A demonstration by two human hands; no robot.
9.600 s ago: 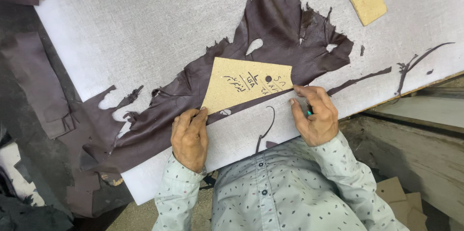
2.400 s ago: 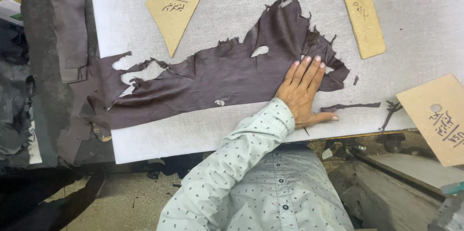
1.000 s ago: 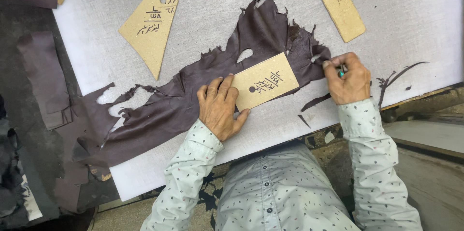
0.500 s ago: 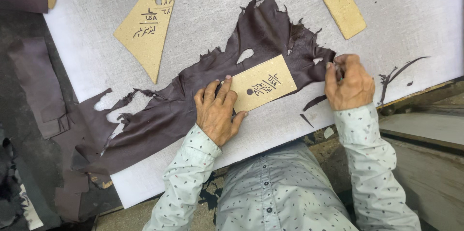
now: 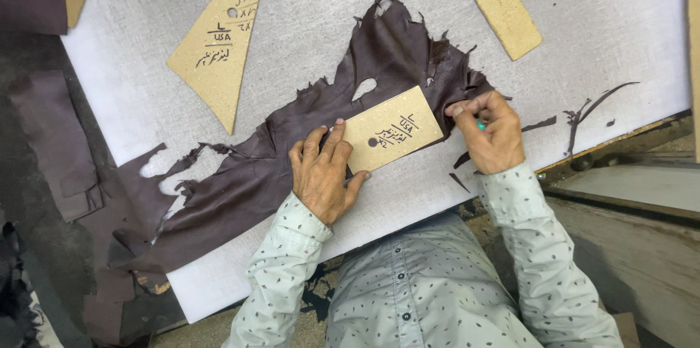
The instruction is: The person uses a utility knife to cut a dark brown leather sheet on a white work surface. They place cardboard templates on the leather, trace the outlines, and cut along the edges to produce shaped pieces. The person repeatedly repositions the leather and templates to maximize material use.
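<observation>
A white cutting board (image 5: 598, 34) carries dark leather (image 5: 292, 166) and cardboard templates (image 5: 215, 49).

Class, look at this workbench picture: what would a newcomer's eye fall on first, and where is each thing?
First, the ragged dark brown leather piece sprawled across the pale board. At its middle, the left hand presses a small tan card template flat, while the right hand grips a teal-tipped tool at the template's right end.
</observation>
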